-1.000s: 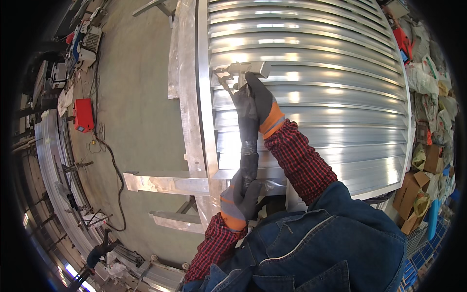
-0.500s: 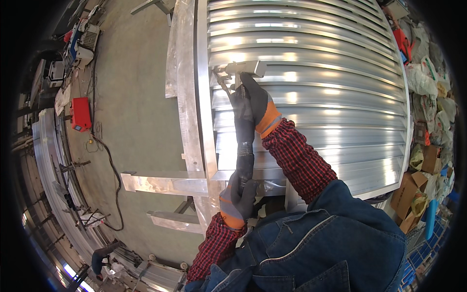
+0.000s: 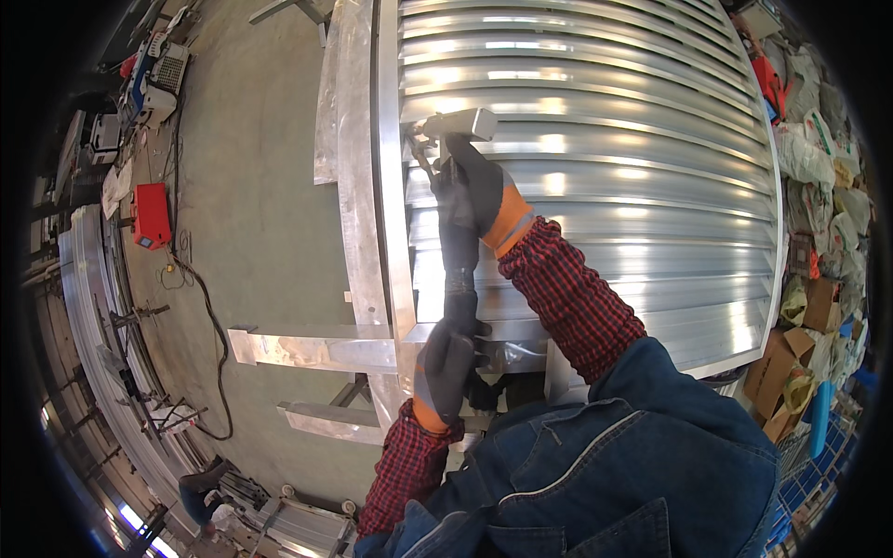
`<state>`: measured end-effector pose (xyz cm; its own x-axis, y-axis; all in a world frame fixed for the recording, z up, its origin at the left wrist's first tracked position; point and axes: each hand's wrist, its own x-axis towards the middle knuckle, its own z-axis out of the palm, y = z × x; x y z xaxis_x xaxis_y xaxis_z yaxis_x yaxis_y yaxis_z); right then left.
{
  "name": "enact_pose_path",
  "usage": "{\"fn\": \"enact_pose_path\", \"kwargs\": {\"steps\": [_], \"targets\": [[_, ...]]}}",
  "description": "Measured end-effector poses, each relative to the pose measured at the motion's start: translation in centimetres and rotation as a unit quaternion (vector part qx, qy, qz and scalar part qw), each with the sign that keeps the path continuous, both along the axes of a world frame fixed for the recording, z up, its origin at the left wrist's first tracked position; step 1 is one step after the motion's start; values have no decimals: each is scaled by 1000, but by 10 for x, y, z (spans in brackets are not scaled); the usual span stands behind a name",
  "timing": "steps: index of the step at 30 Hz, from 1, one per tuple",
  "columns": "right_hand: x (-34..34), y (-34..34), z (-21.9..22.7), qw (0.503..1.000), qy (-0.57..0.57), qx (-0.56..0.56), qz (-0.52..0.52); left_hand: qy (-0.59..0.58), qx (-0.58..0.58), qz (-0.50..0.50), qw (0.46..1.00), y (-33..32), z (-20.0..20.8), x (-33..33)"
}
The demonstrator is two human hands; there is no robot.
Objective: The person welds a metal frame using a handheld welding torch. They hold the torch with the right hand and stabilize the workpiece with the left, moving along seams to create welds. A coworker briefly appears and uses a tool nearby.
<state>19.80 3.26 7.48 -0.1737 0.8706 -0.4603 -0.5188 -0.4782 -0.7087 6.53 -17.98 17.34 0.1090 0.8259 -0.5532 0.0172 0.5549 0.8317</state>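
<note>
Background bag (image 3: 798,151) carries illegible print (image 3: 821,124); hands (image 3: 478,189) grip tool (image 3: 459,246).

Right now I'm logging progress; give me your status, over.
Right gloved hand grips black-handled tool near grey metal head. Left hand around lower part. Silver louvred metal panel beneath, left rail beside head.

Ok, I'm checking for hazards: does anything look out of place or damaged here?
A dark cable lies loosely curved on the floor at left, and plastic bags heap untidily right of the slatted metal panel. No damage stands out.
</note>
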Motion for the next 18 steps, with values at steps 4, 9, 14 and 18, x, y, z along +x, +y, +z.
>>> {"fn": "enact_pose_path", "kwargs": {"steps": [4,9,14,18], "targets": [[-4,4,-6,999,27,21,2,-9,-6,-2,1000,8,9,-1],[-5,9,-16,997,79,-2,-8,-15,-13,10,1000,9,13,6],[-3,12,-14,997,28,75,-4,-5,-17,11,1000,11,17,13],[2,16,-25,994,65,81,19,-10,-21,28,999,14,20,19]]}}
